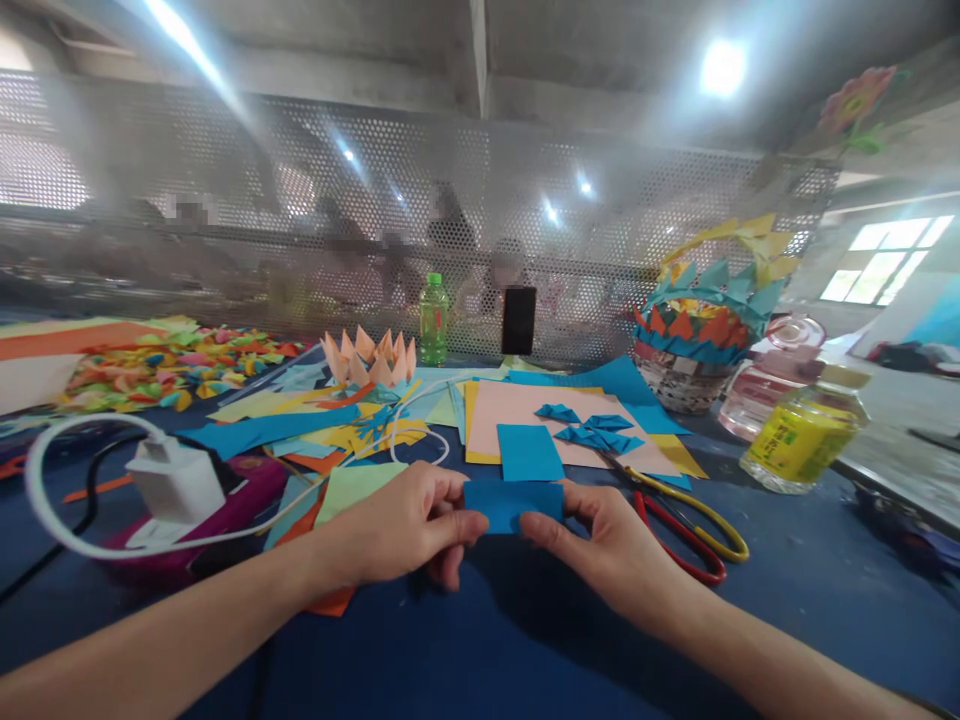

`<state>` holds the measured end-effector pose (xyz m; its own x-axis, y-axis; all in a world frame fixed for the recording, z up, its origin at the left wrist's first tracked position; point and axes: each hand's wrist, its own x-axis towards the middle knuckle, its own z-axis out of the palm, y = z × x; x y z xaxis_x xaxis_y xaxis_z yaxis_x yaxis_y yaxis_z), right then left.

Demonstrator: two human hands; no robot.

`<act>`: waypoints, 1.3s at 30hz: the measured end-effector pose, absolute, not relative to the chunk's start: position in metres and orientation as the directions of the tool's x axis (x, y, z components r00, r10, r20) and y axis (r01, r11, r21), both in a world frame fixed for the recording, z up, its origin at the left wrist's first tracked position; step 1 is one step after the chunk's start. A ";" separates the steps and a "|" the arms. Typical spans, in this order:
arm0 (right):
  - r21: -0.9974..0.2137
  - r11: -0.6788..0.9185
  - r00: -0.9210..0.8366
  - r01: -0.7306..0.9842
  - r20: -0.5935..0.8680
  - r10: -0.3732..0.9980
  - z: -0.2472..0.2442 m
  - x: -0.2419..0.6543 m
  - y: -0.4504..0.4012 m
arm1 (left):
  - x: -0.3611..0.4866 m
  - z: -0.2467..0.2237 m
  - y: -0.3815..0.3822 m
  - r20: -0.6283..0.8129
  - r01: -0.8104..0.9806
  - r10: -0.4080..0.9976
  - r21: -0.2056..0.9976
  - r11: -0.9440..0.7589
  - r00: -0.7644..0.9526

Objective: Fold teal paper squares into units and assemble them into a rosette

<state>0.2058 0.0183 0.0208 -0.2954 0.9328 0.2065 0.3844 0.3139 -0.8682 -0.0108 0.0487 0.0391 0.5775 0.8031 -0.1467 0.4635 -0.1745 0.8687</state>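
Note:
Between my two hands, a small rectangular piece of blue paper [504,500] is held up just above the dark blue table. My left hand [420,520] pinches its left end, thumb in front. At the other end my right hand [592,530] grips it, also with the thumb in front. Right behind lies a blue paper square [531,452] on a stack of pale pink paper [491,400]. Several folded blue paper pieces [596,432] rest on that stack. Scissors [686,535] with red and yellow handles lie beside my right hand.
A purple power strip [247,490] with a white charger [176,480] and cable stands left. Behind are a peach folded-paper ring [371,360], a green bottle [433,320] and a phone [519,320]. A paper basket [686,350] and a yellow-labelled bottle [802,435] stand right.

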 end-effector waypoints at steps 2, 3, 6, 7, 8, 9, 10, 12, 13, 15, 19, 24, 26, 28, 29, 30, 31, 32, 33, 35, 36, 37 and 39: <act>-0.852 0.333 -0.303 0.405 0.218 0.928 0.020 0.206 0.019 | -0.012 0.038 0.049 -0.143 0.470 0.801 0.863 -0.186 0.581; -0.844 0.337 -0.303 0.416 0.221 0.927 0.020 0.207 0.019 | -0.012 0.038 0.049 -0.141 0.473 0.802 0.860 -0.190 0.580; -0.821 0.324 -0.266 0.470 0.218 0.939 0.020 0.209 0.021 | -0.013 0.038 0.050 -0.138 0.488 0.813 0.851 -0.195 0.566; -0.815 0.313 -0.244 0.487 0.218 0.945 0.021 0.209 0.022 | -0.013 0.039 0.050 -0.139 0.493 0.817 0.848 -0.193 0.560; -0.814 0.302 -0.221 0.496 0.218 0.951 0.021 0.210 0.023 | -0.014 0.039 0.050 -0.140 0.498 0.822 0.846 -0.191 0.553; -0.817 0.293 -0.202 0.496 0.220 0.954 0.022 0.210 0.024 | -0.014 0.039 0.050 -0.141 0.503 0.826 0.844 -0.188 0.545; -0.823 0.288 -0.188 0.489 0.223 0.957 0.022 0.211 0.025 | -0.014 0.039 0.051 -0.142 0.506 0.831 0.843 -0.183 0.538; -0.838 0.284 -0.180 0.466 0.225 0.958 0.022 0.212 0.027 | -0.014 0.039 0.051 -0.142 0.507 0.840 0.845 -0.173 0.523; -0.842 0.288 -0.184 0.455 0.227 0.956 0.021 0.213 0.028 | -0.014 0.038 0.051 -0.141 0.502 0.844 0.849 -0.166 0.518; -0.843 0.300 -0.187 0.447 0.240 0.953 0.020 0.214 0.030 | -0.014 0.037 0.052 -0.138 0.484 0.845 0.861 -0.154 0.516; -0.834 0.319 -0.178 0.451 0.266 0.947 0.018 0.219 0.034 | -0.014 0.036 0.055 -0.096 0.420 0.854 0.895 -0.152 0.512; -0.801 0.340 -0.197 0.493 0.278 0.940 0.018 0.218 0.033 | -0.013 0.043 0.060 0.007 0.339 0.906 0.926 -0.166 0.424; -0.789 0.358 -0.211 0.499 0.290 0.933 0.018 0.216 0.032 | -0.013 0.044 0.061 0.021 0.314 0.912 0.936 -0.162 0.409; -0.778 0.365 -0.220 0.512 0.292 0.931 0.017 0.216 0.032 | -0.014 0.042 0.063 0.025 0.290 0.912 0.944 -0.156 0.409; -0.772 0.365 -0.223 0.521 0.290 0.931 0.016 0.216 0.032 | -0.014 0.040 0.063 0.024 0.279 0.910 0.948 -0.152 0.413; -0.765 0.364 -0.223 0.531 0.288 0.931 0.016 0.216 0.032 | -0.015 0.039 0.064 0.022 0.270 0.908 0.951 -0.148 0.419; -0.757 0.365 -0.223 0.541 0.289 0.931 0.015 0.216 0.032 | -0.015 0.038 0.064 0.020 0.262 0.905 0.954 -0.144 0.425; -0.749 0.366 -0.222 0.553 0.291 0.931 0.014 0.217 0.032 | -0.015 0.038 0.064 0.020 0.255 0.903 0.957 -0.142 0.429; -0.739 0.368 -0.221 0.564 0.294 0.930 0.014 0.217 0.032 | -0.015 0.039 0.063 0.020 0.249 0.902 0.958 -0.140 0.431; -0.718 0.375 -0.218 0.586 0.305 0.927 0.013 0.218 0.032 | -0.014 0.042 0.061 0.026 0.239 0.904 0.961 -0.140 0.427; -0.707 0.378 -0.216 0.597 0.312 0.925 0.013 0.218 0.032 | -0.014 0.043 0.061 0.029 0.236 0.906 0.961 -0.141 0.423; -0.697 0.382 -0.216 0.606 0.319 0.923 0.012 0.218 0.032 | -0.014 0.045 0.060 0.031 0.234 0.907 0.962 -0.141 0.419; -0.682 0.390 -0.219 0.618 0.328 0.919 0.012 0.218 0.032 | -0.014 0.046 0.059 0.032 0.232 0.907 0.962 -0.141 0.420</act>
